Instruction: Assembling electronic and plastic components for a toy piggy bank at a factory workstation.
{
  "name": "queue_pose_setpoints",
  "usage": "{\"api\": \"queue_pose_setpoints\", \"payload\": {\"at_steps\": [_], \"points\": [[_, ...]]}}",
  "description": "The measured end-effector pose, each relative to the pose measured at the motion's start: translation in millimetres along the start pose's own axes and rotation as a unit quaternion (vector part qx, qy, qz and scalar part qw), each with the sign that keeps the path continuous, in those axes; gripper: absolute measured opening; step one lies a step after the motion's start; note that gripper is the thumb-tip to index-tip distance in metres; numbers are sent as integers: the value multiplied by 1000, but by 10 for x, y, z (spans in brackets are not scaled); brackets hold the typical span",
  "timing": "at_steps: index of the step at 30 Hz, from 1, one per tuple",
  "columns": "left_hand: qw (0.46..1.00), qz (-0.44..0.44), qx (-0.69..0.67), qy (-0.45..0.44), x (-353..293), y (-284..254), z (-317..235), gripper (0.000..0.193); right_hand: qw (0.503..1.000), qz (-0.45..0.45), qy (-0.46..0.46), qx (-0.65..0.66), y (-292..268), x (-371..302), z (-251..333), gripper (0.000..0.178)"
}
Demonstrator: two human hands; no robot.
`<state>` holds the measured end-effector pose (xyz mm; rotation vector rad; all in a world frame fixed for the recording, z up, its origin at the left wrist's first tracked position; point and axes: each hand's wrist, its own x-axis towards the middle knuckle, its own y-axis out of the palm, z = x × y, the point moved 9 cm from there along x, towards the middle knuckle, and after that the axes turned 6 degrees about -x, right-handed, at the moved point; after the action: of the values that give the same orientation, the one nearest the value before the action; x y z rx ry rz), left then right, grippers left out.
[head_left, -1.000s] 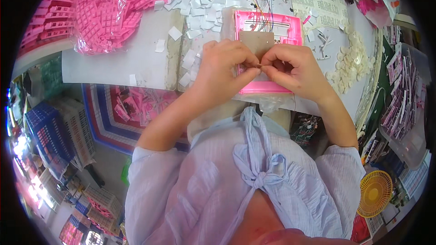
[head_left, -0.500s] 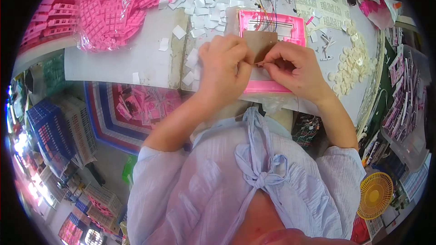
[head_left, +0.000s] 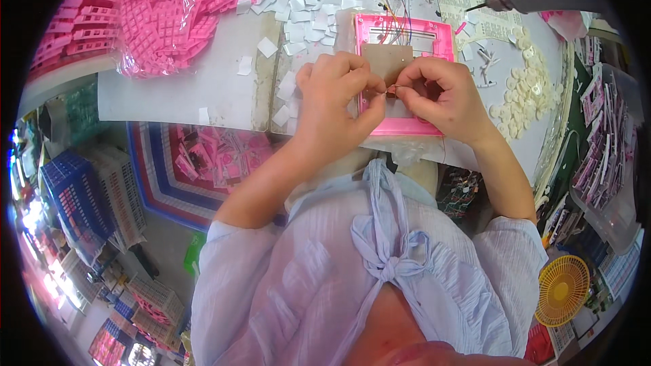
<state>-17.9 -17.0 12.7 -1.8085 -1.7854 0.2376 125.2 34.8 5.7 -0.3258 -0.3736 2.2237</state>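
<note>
A fine wire end (head_left: 392, 89) is pinched between the fingertips of the left hand (head_left: 337, 98) and right hand (head_left: 437, 95), both curled nearly closed. Beneath lies a flat pink plastic frame (head_left: 400, 74) with a brown circuit board (head_left: 386, 59) on the white counter (head_left: 169, 98). The wire is judged thin, bendable, best held near its tip; the light, rigid frame by its edges.

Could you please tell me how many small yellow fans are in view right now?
1: the yellow fan sits low on the person's right, beside the right elbow. Others may be hidden in the surrounding clutter.
</note>
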Motion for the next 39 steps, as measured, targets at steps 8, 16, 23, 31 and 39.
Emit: {"api": "queue_pose_setpoints", "payload": {"at_steps": [8, 16, 23, 31, 39], "points": [[998, 19, -55, -11, 30, 36, 19, 14, 983, -86, -83, -142, -92, -14, 192, 13], [968, 7, -224, -111, -18, 134, 159, 10, 965, -183, -117, -146, 56, -325, 311, 27], [995, 1, -102, 3, 29, 90, -38, 11, 987, -151, -4, 51, 70, -309, 48, 18], [998, 4, -49, 48, 36, 55, -108, 10, 970, -196, -95, -110, 57, -376, 180, 13], [870, 184, -307, -341, 5, 259, 350, 13, 910, -161, -264, -277, 257, -423, 463, 22]]}}
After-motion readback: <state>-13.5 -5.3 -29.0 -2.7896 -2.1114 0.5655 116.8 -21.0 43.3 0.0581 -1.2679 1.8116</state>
